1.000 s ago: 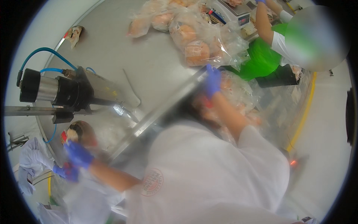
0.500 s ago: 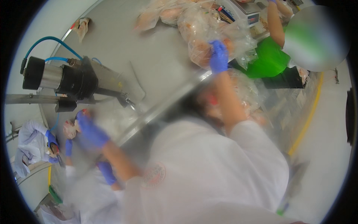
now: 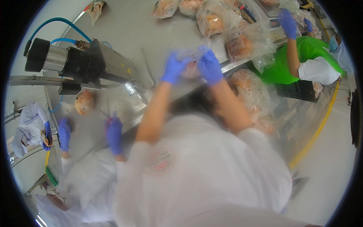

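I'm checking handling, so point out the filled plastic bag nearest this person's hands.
The blurred clear plastic bag with pinkish contents, between the blue-gloved left hand and right hand; other filled bags lie farther off.

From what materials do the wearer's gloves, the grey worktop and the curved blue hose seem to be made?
Gloves: thin rubber-like film, perhaps nitrile, violet-blue and close-fitting; blur hides their finish.
Worktop: apparently metal, perhaps stainless steel, with a satin grey surface and a bright, reflective edge.
Hose: probably flexible plastic, smooth-looking, judging by its even colour and rounded bend.
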Available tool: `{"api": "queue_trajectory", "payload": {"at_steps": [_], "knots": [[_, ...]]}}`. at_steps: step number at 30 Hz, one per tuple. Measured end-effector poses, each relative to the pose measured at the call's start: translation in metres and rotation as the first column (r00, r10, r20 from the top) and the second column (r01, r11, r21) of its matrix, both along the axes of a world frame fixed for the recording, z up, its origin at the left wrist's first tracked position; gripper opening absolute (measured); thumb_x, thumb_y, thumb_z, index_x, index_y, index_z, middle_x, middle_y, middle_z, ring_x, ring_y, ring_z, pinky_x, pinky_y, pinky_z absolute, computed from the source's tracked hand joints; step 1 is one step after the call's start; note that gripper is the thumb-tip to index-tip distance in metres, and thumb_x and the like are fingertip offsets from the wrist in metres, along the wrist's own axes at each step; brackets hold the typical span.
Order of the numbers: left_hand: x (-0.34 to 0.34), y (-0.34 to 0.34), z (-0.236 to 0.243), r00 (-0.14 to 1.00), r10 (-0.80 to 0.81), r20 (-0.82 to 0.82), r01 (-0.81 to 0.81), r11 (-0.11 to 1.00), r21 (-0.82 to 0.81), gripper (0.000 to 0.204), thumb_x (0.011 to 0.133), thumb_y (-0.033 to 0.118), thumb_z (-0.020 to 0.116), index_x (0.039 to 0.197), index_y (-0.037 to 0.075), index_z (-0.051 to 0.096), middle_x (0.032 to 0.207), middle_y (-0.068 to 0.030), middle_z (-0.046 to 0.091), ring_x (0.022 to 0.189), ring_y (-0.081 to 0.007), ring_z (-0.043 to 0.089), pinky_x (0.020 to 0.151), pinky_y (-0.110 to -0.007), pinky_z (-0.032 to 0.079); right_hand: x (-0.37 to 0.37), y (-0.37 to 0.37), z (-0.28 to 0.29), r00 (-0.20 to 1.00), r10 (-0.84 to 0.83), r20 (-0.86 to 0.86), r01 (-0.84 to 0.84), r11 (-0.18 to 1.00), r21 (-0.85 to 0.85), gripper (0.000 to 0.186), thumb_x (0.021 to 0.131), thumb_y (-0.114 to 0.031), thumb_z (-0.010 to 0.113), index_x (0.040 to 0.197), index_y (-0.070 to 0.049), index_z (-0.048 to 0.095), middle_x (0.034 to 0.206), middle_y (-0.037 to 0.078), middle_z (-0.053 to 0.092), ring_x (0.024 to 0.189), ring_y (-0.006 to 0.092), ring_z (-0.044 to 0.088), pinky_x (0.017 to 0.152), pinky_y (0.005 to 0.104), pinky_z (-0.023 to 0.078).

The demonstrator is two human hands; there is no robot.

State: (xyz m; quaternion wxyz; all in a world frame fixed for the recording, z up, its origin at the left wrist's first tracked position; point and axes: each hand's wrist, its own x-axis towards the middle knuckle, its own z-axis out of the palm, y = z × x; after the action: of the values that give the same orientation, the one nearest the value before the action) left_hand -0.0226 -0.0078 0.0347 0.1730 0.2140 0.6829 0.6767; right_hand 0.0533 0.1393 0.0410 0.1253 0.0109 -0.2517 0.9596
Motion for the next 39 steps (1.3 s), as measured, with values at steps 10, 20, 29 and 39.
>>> {"api": "queue_trajectory", "payload": {"at_steps": [10,20,29,39], "knots": [[0.003,0.012,0.032,0.931,-0.129,0.342,0.103,0.990,0.092,0.032,0.083,0.015,0.060,0.110,0.000,0.053,0.102,-0.0084,0.058,0.099,-0.0198,0.054,0.089,-0.032,0.041,-0.023,-0.004,-0.012,0.958,-0.200,0.208,-0.197,0.073,0.978,0.037,0.071,-0.024,0.071,0.101,-0.006,0.060,0.099,0.012,0.058,0.097,0.0252,0.055,0.085,0.0368,0.043],[0.025,0.010,-0.017,0.983,-0.045,0.180,-0.011,0.955,0.296,0.055,0.085,0.012,0.057,0.133,0.002,0.032,0.126,-0.0110,0.046,0.112,-0.0175,0.047,0.096,-0.031,0.038,-0.023,-0.045,0.038,0.979,-0.064,-0.194,0.177,-0.211,0.961,0.024,0.065,-0.018,0.066,0.089,-0.012,0.064,0.088,0.008,0.060,0.087,0.0267,0.057,0.079,0.0392,0.041],[0.023,0.008,-0.024,0.935,0.305,0.182,-0.319,0.946,0.052,0.027,0.088,0.014,0.053,0.111,-0.001,0.054,0.105,-0.0116,0.059,0.099,-0.0190,0.055,0.092,-0.030,0.040,-0.004,-0.031,0.025,0.931,-0.194,-0.309,0.229,-0.346,0.910,0.033,0.075,-0.028,0.061,0.103,-0.012,0.065,0.105,0.009,0.061,0.106,0.0256,0.052,0.093,0.0384,0.038],[0.024,0.010,-0.038,0.884,0.456,0.107,-0.462,0.886,0.043,0.029,0.091,0.020,0.045,0.109,0.000,0.056,0.107,-0.0128,0.059,0.100,-0.0231,0.055,0.091,-0.033,0.040,-0.030,-0.027,-0.032,0.858,-0.507,0.083,0.021,0.197,0.980,0.021,0.084,-0.018,0.053,0.091,-0.004,0.067,0.090,0.013,0.066,0.082,0.0249,0.064,0.075,0.0322,0.049]]}}
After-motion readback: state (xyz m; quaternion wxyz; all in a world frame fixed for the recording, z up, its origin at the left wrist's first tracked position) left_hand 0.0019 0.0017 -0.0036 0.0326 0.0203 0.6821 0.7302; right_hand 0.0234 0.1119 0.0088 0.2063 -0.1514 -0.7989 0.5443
